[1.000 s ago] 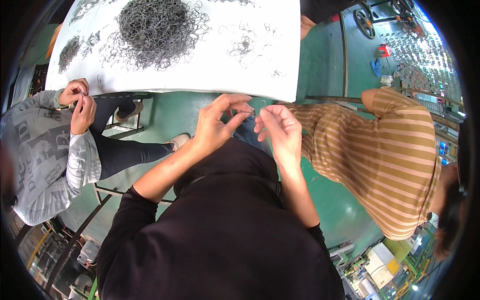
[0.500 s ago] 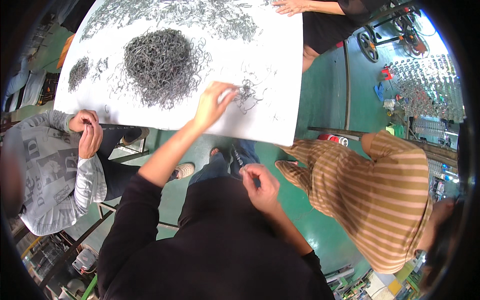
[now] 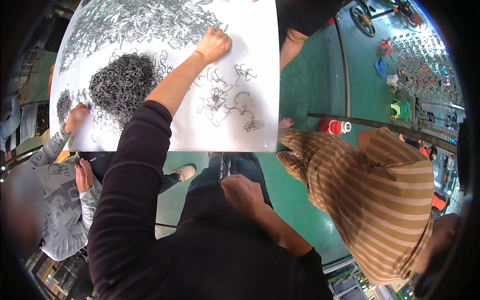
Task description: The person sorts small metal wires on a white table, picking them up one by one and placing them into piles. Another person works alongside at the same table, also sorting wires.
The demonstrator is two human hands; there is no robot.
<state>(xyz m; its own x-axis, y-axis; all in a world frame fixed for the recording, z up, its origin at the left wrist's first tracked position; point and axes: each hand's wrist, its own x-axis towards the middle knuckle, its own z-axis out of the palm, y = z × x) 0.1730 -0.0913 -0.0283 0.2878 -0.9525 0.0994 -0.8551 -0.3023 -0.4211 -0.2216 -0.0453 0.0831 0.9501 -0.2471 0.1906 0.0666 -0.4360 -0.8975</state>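
Note:
Stretched out over the white table (image 3: 250, 35), my left hand (image 3: 215, 45) has its fingers curled down at the right edge of a spread of small flat metal pieces (image 3: 135, 20). Whatever its fingertips pinch is too small to make out. My right hand (image 3: 242, 194) is closed near my lap and grips a short silvery chain (image 3: 223, 165), which stretches forward over my jeans. Left of my left forearm lies a large heap of dark curved wire hooks (image 3: 122, 82). A few loose hooks (image 3: 216, 99) are scattered right of the forearm.
At the left, a person in a grey patterned top (image 3: 55, 185) reaches onto the table near a small dark pile (image 3: 64, 105). A person in brown stripes (image 3: 370, 195) is close on my right. Another person's bare arm (image 3: 291, 47) is beyond the table's right edge.
My left hand has moved forward from the loose hooks to the flat pieces. My right hand has shifted slightly left with the chain. The person at the left has reached onto the table.

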